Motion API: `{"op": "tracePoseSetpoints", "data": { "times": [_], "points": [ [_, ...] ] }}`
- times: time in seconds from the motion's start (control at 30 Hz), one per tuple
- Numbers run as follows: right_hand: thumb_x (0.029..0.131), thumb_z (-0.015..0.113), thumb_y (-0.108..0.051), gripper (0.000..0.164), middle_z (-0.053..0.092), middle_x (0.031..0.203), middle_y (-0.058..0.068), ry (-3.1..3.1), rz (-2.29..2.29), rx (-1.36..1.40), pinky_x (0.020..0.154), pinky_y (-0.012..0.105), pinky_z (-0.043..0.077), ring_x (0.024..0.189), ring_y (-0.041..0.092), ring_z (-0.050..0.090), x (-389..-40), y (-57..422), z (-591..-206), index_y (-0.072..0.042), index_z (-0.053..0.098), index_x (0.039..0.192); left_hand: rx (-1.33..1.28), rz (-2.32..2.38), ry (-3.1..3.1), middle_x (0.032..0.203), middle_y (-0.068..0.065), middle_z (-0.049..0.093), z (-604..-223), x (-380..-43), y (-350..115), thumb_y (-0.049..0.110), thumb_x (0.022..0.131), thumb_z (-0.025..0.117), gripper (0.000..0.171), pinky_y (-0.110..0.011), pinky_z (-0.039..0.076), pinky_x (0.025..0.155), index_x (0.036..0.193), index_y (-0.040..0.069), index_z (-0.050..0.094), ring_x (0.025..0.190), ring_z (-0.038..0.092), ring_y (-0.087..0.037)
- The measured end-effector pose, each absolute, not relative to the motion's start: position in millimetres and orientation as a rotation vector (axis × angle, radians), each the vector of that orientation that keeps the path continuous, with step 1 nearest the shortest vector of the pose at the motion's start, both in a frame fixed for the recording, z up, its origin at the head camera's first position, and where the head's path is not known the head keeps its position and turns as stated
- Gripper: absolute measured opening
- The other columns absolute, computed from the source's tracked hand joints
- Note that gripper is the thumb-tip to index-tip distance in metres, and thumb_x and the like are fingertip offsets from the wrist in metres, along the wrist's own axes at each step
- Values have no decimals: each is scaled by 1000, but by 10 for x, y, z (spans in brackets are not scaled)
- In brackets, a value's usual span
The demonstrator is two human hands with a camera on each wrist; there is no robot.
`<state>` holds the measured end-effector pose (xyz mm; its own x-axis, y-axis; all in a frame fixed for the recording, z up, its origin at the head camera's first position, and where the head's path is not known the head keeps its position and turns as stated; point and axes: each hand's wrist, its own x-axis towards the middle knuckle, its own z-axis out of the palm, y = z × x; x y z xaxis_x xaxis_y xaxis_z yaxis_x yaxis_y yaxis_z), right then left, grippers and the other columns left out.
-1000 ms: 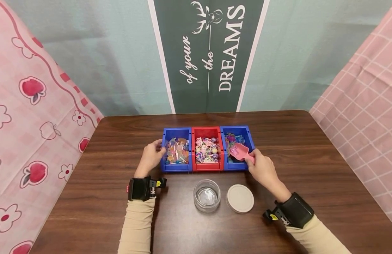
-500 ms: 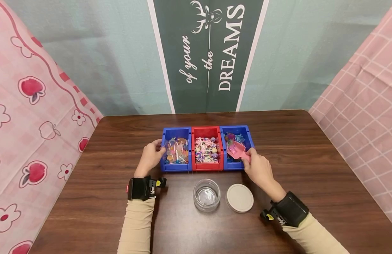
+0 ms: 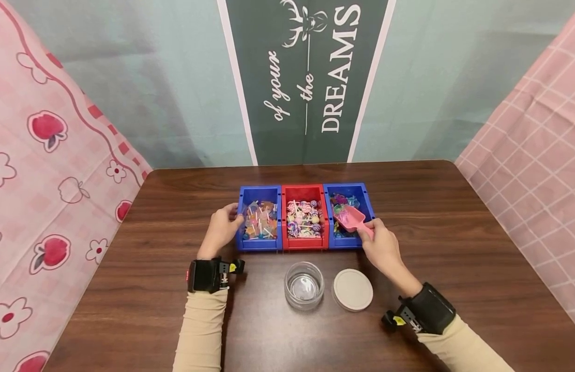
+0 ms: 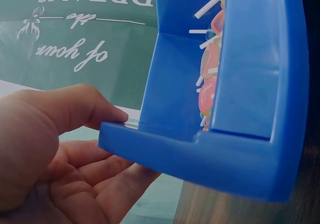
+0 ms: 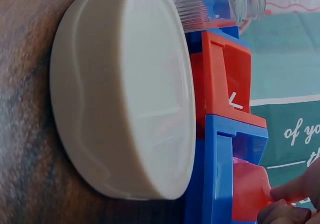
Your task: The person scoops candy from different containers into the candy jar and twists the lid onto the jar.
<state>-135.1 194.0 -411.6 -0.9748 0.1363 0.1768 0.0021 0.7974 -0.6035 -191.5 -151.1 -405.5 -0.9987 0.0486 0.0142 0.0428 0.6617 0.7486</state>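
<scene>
My left hand (image 3: 221, 230) pinches the side wall of the left blue bin (image 4: 190, 159), thumb over the rim and fingers below it. That bin holds translucent candy-like pieces with white sticks. At the right blue bin (image 3: 347, 243), my right hand (image 3: 381, 247) grips a pink scoop (image 3: 356, 219) by its handle. The scoop's blade lies within the bin, tilted among small shiny coloured pieces, with some pink and greenish ones at its tip. In the right wrist view, my fingers (image 5: 295, 189) hold the scoop just above the bin's edge.
A red bin (image 3: 306, 244) with small swirled lollipops stands between the blue ones. In front of the row, a clear jar (image 3: 304, 299) stands uncovered, with a cream round lid (image 3: 353, 290) on the table (image 3: 176, 201) to its right. Curtains hang behind and at both sides.
My right hand has shifted slightly left with the scoop, then a little back right, and more pieces show at the scoop's tip. My left hand has stayed in place.
</scene>
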Motion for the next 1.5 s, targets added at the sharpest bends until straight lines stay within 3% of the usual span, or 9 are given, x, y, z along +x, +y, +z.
{"op": "tracePoseSetpoints", "data": {
  "times": [0.33, 0.53, 0.67, 1.5],
  "points": [
    [89, 57, -15, 24, 59, 65, 23, -2879, 718, -106, 54, 53, 45, 59, 38, 54, -1392, 1872, -4064, 7, 55, 98, 85, 1276, 2865, 113, -32, 62, -4044, -1910, -1504, 7, 89, 53, 44, -51, 53, 88, 128, -13, 49, 101, 59, -36],
    [91, 53, -14, 25, 65, 82, 34, -2941, 655, -86, 63, 61, 49, 74, 50, 59, -1425, 1822, -4059, 10, 58, 94, 90, 1260, 2866, 114, -33, 61, -4045, -1907, -1509, 7, 90, 53, 44, -52, 52, 89, 129, -14, 47, 103, 59, -37],
    [91, 53, -14, 26, 66, 87, 35, -2926, 677, -82, 66, 62, 49, 78, 50, 60, -1466, 1781, -4097, 11, 60, 97, 82, 1265, 2865, 114, -32, 61, -4055, -1913, -1515, 7, 90, 53, 44, -52, 52, 89, 129, -14, 47, 103, 59, -37],
    [91, 55, -12, 24, 65, 76, 26, -2745, 805, -75, 66, 60, 48, 72, 45, 60, -1403, 1822, -4222, 10, 61, 96, 61, 1265, 2850, 115, -32, 61, -4058, -1916, -1506, 8, 90, 53, 45, -51, 52, 90, 129, -13, 47, 104, 59, -37]
  ]
}}
